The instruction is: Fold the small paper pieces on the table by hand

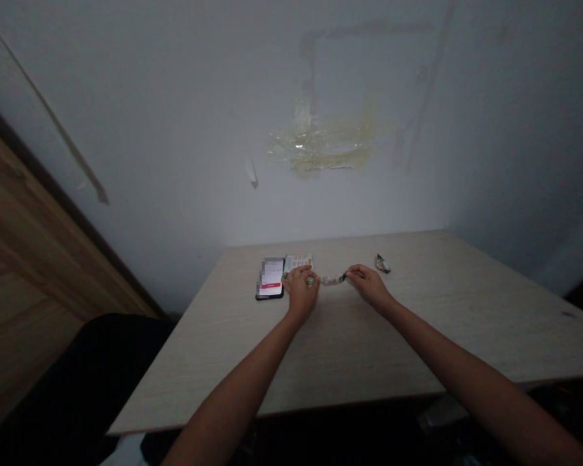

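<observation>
A narrow, printed wrapper strip stretches between my two hands, pale in the middle with a dark blue right end. My right hand is closed, pinching that dark end between thumb and fingertips. My left hand is closed at the strip's left end, and a bit of green shows between its fingers. Behind my left hand lies a flat, colourful printed packet or card, partly covered by the fingers. What is inside the strip, if anything, I cannot make out.
A phone with a lit screen lies left of my left hand. A small crumpled wrapper sits beyond my right hand. The pale wooden table meets a taped, stained wall. A dark chair-like shape stands at left.
</observation>
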A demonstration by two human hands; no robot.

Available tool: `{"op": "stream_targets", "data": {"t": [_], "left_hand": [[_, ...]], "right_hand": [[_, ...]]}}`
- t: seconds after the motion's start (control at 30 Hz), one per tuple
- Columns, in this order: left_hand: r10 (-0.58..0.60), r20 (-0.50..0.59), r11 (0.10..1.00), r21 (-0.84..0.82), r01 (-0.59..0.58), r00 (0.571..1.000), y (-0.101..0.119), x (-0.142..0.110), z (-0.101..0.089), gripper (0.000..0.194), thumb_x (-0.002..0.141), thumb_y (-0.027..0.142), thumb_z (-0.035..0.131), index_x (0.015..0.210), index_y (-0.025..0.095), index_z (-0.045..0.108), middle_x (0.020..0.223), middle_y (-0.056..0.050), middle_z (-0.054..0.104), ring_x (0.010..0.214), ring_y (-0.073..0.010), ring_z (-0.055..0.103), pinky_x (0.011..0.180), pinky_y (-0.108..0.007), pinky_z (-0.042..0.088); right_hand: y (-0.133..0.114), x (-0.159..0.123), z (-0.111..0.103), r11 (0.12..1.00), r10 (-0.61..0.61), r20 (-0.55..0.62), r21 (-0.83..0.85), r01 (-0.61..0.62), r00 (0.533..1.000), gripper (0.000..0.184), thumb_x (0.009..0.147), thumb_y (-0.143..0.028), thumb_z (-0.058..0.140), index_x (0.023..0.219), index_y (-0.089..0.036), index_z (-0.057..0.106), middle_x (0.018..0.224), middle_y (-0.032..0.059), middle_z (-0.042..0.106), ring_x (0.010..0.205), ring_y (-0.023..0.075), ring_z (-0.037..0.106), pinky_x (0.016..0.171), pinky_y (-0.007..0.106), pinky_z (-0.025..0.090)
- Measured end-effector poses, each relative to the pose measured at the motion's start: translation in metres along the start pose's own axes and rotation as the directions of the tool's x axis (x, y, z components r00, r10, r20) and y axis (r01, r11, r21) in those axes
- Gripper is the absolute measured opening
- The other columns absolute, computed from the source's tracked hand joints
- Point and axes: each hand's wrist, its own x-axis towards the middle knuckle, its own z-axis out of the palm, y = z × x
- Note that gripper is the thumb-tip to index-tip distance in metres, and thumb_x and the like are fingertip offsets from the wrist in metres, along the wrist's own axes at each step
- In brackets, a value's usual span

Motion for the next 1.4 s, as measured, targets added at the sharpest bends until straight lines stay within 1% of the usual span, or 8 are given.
{"op": "stream_targets", "data": {"t": [0.3, 0.47, 0.63, 0.77, 1.03, 1.17, 1.27, 1.4], "left_hand": [[0.022, -0.008, 1.0, 0.001, -0.022, 1.0, 0.0, -0.003, 0.003, 0.007, 0.086, 0.023, 0.059, 0.086, 0.022, 0.066, 0.12, -0.007, 0.065, 0.123, -0.0255, 0.05, 0.112, -0.052, 0.023], [0.121, 0.055, 0.986, 0.112, -0.127, 0.991, -0.003, -0.007, 0.001, 0.006, 0.086, 0.026, 0.062, 0.088, 0.024, 0.068, 0.124, -0.007, 0.062, 0.125, -0.0276, 0.046, 0.113, -0.055, 0.018], [0.171, 0.155, 0.972, 0.137, -0.193, 0.973, -0.001, -0.01, -0.005, 0.024, 0.085, 0.043, 0.066, 0.107, 0.035, 0.07, 0.123, -0.004, 0.06, 0.126, -0.0283, 0.044, 0.112, -0.059, 0.013], [0.196, 0.19, 0.966, 0.13, -0.223, 0.962, 0.002, -0.01, -0.01, 0.034, 0.085, 0.048, 0.066, 0.119, 0.043, 0.065, 0.126, -0.003, 0.058, 0.126, -0.0274, 0.043, 0.112, -0.063, 0.01], [0.235, 0.255, 0.942, 0.18, -0.285, 0.938, -0.005, -0.008, -0.007, 0.013, 0.084, 0.043, 0.07, 0.093, 0.036, 0.074, 0.128, 0.0, 0.059, 0.129, -0.0286, 0.039, 0.112, -0.069, 0.001], [0.243, 0.26, 0.935, 0.193, -0.296, 0.935, -0.008, -0.007, -0.006, 0.012, 0.084, 0.042, 0.07, 0.093, 0.034, 0.072, 0.126, -0.001, 0.06, 0.13, -0.0285, 0.04, 0.11, -0.073, 0.001], [0.204, 0.258, 0.942, 0.21, -0.261, 0.944, -0.008, -0.006, -0.006, 0.015, 0.083, 0.044, 0.071, 0.091, 0.032, 0.072, 0.126, -0.001, 0.061, 0.129, -0.0286, 0.041, 0.111, -0.073, 0.001], [0.185, 0.251, 0.94, 0.239, -0.246, 0.95, -0.006, -0.007, -0.006, 0.02, 0.081, 0.048, 0.071, 0.092, 0.031, 0.072, 0.125, -0.002, 0.061, 0.127, -0.0292, 0.043, 0.111, -0.074, 0.001]], "right_hand": [[-0.001, -0.002, 0.001, 1.0, 0.011, -0.016, -0.009, -0.011, 1.0, 0.035, 0.075, -0.054, 0.061, 0.083, -0.02, 0.059, 0.073, 0.0021, 0.064, 0.069, 0.0177, 0.058, 0.065, 0.028, 0.043], [0.004, -0.003, -0.001, 0.998, -0.017, 0.017, -0.055, 0.018, 1.0, 0.03, 0.073, -0.047, 0.063, 0.08, -0.018, 0.061, 0.072, 0.0035, 0.065, 0.069, 0.0186, 0.061, 0.068, 0.03, 0.047], [0.005, -0.005, -0.003, 0.974, -0.084, 0.03, -0.209, 0.089, 0.996, 0.019, 0.074, -0.037, 0.062, 0.078, -0.018, 0.064, 0.078, 0.0042, 0.068, 0.077, 0.0186, 0.064, 0.077, 0.031, 0.049], [0.003, -0.006, -0.005, 0.932, -0.123, 0.014, -0.341, 0.12, 0.992, 0.015, 0.075, -0.032, 0.062, 0.078, -0.019, 0.067, 0.08, 0.004, 0.069, 0.08, 0.0189, 0.065, 0.081, 0.032, 0.05], [-0.003, -0.008, -0.009, 0.872, -0.164, 0.087, -0.453, 0.185, 0.983, 0.014, 0.077, -0.029, 0.063, 0.085, -0.02, 0.07, 0.082, 0.0045, 0.072, 0.084, 0.0205, 0.066, 0.085, 0.034, 0.048], [-0.005, -0.006, -0.013, 0.814, -0.218, 0.164, -0.513, 0.272, 0.962, 0.021, 0.083, -0.029, 0.061, 0.099, -0.024, 0.074, 0.089, 0.0045, 0.074, 0.094, 0.0225, 0.064, 0.093, 0.038, 0.044], [-0.006, -0.005, -0.017, 0.759, -0.208, 0.204, -0.583, 0.289, 0.957, 0.018, 0.084, -0.03, 0.062, 0.091, -0.026, 0.078, 0.094, 0.0067, 0.073, 0.1, 0.0242, 0.062, 0.096, 0.041, 0.042], [-0.008, -0.007, -0.02, 0.708, -0.191, 0.172, -0.658, 0.257, 0.966, 0.015, 0.08, -0.031, 0.069, 0.089, -0.028, 0.079, 0.102, 0.0083, 0.071, 0.107, 0.0263, 0.059, 0.1, 0.046, 0.037]]}}
